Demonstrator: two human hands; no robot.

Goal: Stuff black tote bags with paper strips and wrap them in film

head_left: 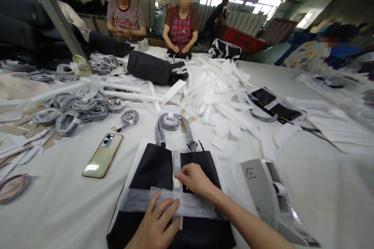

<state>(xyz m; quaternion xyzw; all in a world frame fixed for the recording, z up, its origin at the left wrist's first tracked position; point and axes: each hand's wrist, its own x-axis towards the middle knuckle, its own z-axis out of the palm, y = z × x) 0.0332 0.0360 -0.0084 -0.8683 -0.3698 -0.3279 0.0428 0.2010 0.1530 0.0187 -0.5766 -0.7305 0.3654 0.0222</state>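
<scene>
A black tote bag [152, 167] lies flat on the white table in front of me, its wrapped handles [160, 134] pointing away. A translucent wrapping strip [198, 204] crosses the bag, and a narrower one runs lengthwise beneath a shiny gold-coloured plate [177, 183]. My left hand [159, 221] rests on the bag's lower front with fingers spread, some of them over the crosswise strip. The fingers of my right hand [194, 179] are curled in a pinch at the plate's edge; what is between the fingertips is hidden. A coiled, wrapped strap [168, 121] sits between the handles.
A phone [103, 156] lies left of the bag, with coiled straps [78, 105] beyond it. On the right stands a grey tape dispenser [263, 190]. White foam pieces [216, 93] are heaped farther back. Co-workers [181, 23] stand across the table.
</scene>
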